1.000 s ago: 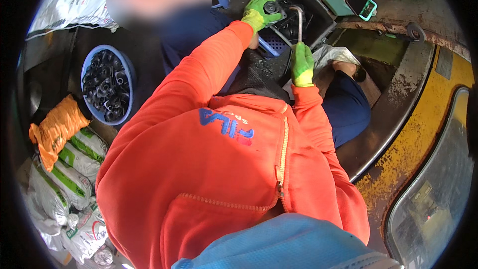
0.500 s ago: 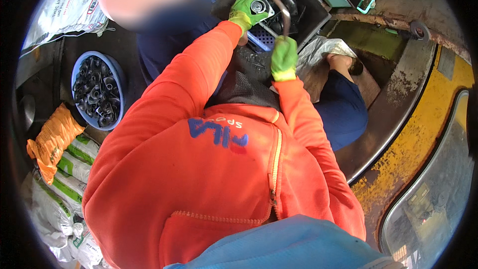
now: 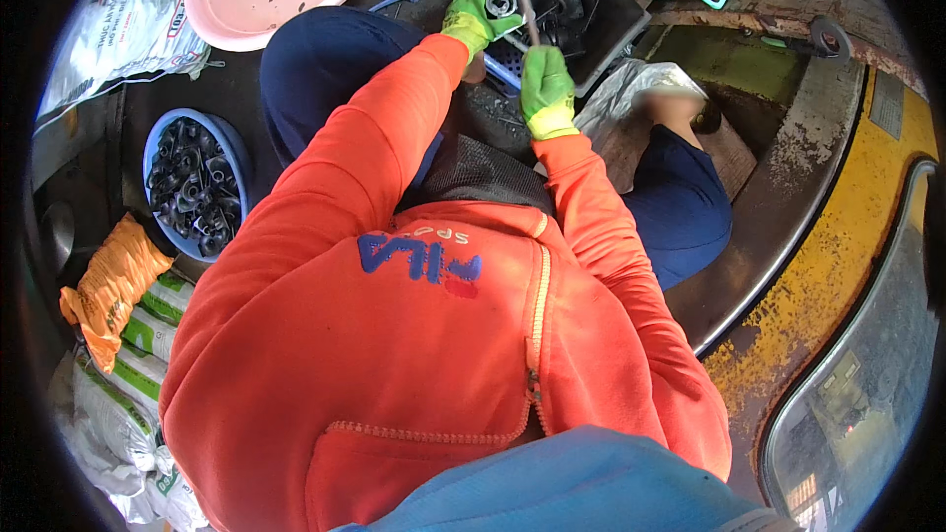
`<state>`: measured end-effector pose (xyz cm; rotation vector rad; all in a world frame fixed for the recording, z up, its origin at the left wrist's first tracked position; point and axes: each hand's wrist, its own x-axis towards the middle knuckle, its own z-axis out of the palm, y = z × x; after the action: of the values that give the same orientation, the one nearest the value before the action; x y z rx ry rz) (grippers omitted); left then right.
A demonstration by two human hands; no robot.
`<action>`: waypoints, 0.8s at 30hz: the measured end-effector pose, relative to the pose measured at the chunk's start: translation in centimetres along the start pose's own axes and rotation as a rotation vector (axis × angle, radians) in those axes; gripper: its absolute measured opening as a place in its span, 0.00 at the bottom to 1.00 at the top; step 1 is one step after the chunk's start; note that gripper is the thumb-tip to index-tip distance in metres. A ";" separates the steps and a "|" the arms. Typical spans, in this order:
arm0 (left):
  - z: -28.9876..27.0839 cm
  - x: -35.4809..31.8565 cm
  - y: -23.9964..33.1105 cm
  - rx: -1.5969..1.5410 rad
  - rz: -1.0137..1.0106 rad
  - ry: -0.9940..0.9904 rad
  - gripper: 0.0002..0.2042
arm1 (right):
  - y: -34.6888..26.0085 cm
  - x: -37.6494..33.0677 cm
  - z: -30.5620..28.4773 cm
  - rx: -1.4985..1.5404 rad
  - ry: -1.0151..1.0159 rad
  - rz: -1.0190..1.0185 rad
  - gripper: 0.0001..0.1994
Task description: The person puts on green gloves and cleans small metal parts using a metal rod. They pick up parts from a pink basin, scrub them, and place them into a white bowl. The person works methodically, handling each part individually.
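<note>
Looks like we're mid-piece: left hand's gripping a round part just left of the black crate, right hand's clenched round a metal tool, more dark parts left inside.

– How are we reaching?
– Our left hand is farther out, curled in a grip; our right hand, also closed, is near it but closer to us.
– And behind that?
– Our left arm slants forward and right; our right arm, forward and left.
</note>
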<state>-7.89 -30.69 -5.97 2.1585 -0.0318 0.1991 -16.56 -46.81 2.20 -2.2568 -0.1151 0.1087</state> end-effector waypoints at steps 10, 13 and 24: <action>1.0 -0.2 -1.5 -0.061 0.071 0.031 0.29 | 0.2 0.0 -0.9 0.048 0.049 -0.082 0.20; 0.8 -0.4 -1.2 0.152 0.117 0.053 0.28 | 0.4 -0.1 -1.0 -0.235 -0.172 0.255 0.16; 0.3 -0.3 -0.1 0.061 0.070 0.042 0.30 | 0.5 -1.1 -0.9 -0.096 -0.107 0.185 0.17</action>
<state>-8.17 -30.85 -6.28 2.2154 -0.0787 0.2892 -17.57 -47.98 2.43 -2.3542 0.0322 0.3294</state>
